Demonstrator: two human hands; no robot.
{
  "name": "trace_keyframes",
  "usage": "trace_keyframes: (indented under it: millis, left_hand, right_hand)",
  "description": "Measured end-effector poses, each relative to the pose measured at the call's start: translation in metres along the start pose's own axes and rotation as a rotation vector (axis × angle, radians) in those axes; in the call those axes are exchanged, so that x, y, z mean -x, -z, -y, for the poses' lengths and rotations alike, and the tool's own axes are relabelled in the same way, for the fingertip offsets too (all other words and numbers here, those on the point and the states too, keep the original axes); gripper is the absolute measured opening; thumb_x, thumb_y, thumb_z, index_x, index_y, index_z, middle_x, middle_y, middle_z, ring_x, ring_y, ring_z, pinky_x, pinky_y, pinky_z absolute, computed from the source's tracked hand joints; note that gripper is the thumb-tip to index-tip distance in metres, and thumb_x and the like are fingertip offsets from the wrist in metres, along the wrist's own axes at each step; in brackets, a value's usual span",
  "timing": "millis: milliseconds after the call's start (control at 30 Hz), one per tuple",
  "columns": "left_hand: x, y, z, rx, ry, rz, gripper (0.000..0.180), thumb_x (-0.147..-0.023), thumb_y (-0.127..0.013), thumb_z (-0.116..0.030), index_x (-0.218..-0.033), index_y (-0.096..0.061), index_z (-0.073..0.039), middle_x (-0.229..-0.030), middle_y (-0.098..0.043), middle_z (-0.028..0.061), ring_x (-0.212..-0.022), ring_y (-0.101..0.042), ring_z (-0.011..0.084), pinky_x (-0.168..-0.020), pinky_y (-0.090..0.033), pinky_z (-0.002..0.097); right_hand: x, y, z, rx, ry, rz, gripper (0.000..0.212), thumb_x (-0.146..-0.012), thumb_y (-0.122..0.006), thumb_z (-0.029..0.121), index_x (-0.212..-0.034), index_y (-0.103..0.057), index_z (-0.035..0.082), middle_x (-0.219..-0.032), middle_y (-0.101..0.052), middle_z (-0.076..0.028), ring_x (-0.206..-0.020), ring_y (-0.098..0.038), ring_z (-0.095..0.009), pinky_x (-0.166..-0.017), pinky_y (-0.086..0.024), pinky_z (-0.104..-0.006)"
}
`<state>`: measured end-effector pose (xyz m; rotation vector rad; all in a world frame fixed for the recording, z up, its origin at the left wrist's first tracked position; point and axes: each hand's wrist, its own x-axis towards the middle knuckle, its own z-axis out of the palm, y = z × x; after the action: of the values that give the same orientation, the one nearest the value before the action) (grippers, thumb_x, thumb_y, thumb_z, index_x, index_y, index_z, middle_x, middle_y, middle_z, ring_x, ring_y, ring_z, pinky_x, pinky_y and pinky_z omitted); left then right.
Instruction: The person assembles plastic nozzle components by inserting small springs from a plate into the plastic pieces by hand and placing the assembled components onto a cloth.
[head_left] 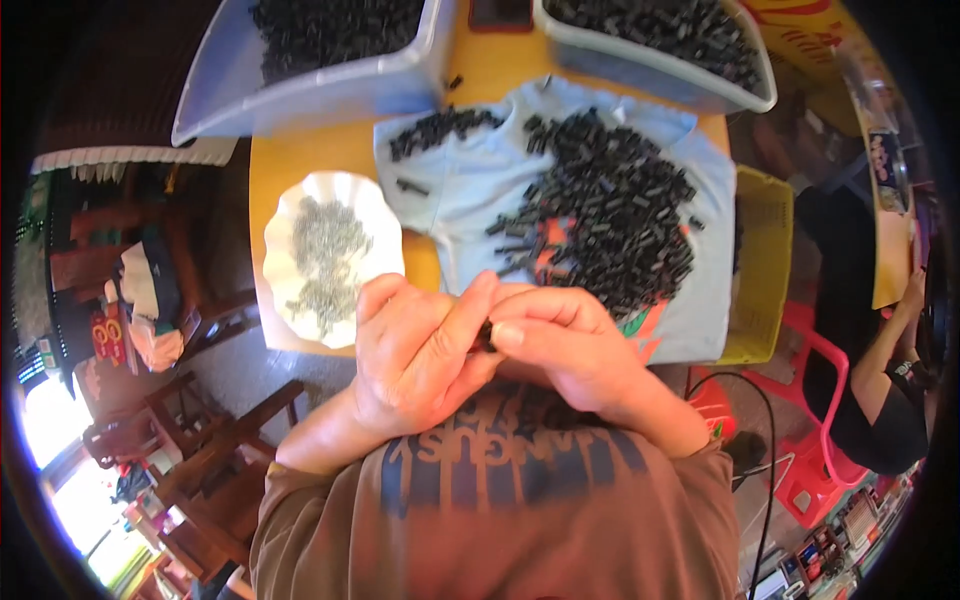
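Note:
My left hand (415, 345) and my right hand (570, 350) meet in front of my chest, at the table's near edge. Both are closed, fingertips pinched round a small black piece (487, 337), most of which the fingers cover. Just beyond my right hand lies a big heap of short black tube-like pieces (620, 210), spread over a light blue cloth (470, 170) that looks like a shirt. Nearest my left hand stands a white wavy-rimmed dish (285, 235) holding many thin, silvery bits, too small to name.
Two translucent bins (400, 85) (650, 75) of black pieces stand at the table's far side, a dark phone-like object (501, 14) between them. A yellow crate (765, 270) is right of the table. Further right are a pink stool (815, 480) and another person's arm (890, 345).

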<state>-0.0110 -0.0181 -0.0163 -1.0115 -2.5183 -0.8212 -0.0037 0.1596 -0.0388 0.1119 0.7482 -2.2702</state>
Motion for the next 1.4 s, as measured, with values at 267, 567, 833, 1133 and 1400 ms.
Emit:
trace_keyframes:
  millis: [267, 567, 833, 1133, 1400]
  left_hand:
    - [0.017, -0.003, -0.004, 0.143, 0.227, 0.063, 0.062, -0.068, -0.074, -0.012, -0.123, -0.05, 0.004, -0.092, -0.06, 0.0084, -0.078, -0.056, 0.0226, -0.075, -0.038, 0.0369]
    - [0.022, 0.0, 0.01, 0.112, 0.195, 0.097, 0.034, -0.073, -0.069, -0.01, -0.105, -0.062, -0.002, -0.084, -0.06, 0.0078, -0.073, -0.056, 0.025, -0.072, -0.039, 0.0372]
    - [-0.007, -0.007, 0.065, -0.055, 0.25, 0.166, 0.031, -0.078, -0.063, -0.009, -0.107, -0.059, 0.0, -0.098, -0.059, 0.0149, -0.089, -0.055, 0.032, -0.076, -0.042, 0.04]
    - [-0.035, -0.041, 0.104, -0.261, 0.178, 0.258, 0.039, -0.08, -0.06, -0.012, -0.116, -0.052, 0.001, -0.12, -0.052, 0.0189, -0.106, -0.051, 0.0377, -0.092, -0.041, 0.0426]
    - [-0.025, -0.023, 0.082, -0.036, 0.226, 0.4, 0.031, -0.079, -0.062, -0.012, -0.106, -0.057, 0.001, -0.112, -0.057, 0.017, -0.101, -0.054, 0.037, -0.087, -0.043, 0.0427]
  right_hand:
    - [-0.033, 0.022, 0.083, 1.407, 0.982, -0.488, 0.009, -0.075, -0.068, 0.007, -0.078, -0.063, 0.0, -0.076, -0.061, -0.01, -0.073, -0.059, -0.023, -0.068, -0.046, -0.032]
    - [-0.063, 0.049, 0.152, 1.834, 1.212, -0.815, 0.024, -0.078, -0.067, 0.014, -0.1, -0.064, 0.004, -0.105, -0.061, -0.011, -0.095, -0.058, -0.03, -0.084, -0.045, -0.0372]
    - [-0.01, 0.058, 0.041, 1.677, 1.0, -0.637, 0.019, -0.073, -0.069, 0.002, -0.091, -0.065, 0.001, -0.094, -0.064, -0.01, -0.087, -0.058, -0.027, -0.08, -0.045, -0.0344]
    - [-0.004, 0.06, 0.062, 1.599, 0.899, -0.67, 0.015, -0.077, -0.066, 0.004, -0.092, -0.064, 0.001, -0.093, -0.064, -0.012, -0.085, -0.06, -0.027, -0.078, -0.047, -0.0332]
    - [-0.114, 0.049, 0.086, 1.886, 0.948, -0.304, 0.008, -0.078, -0.059, 0.008, -0.083, -0.061, 0.003, -0.086, -0.062, -0.013, -0.083, -0.059, -0.034, -0.074, -0.048, -0.0403]
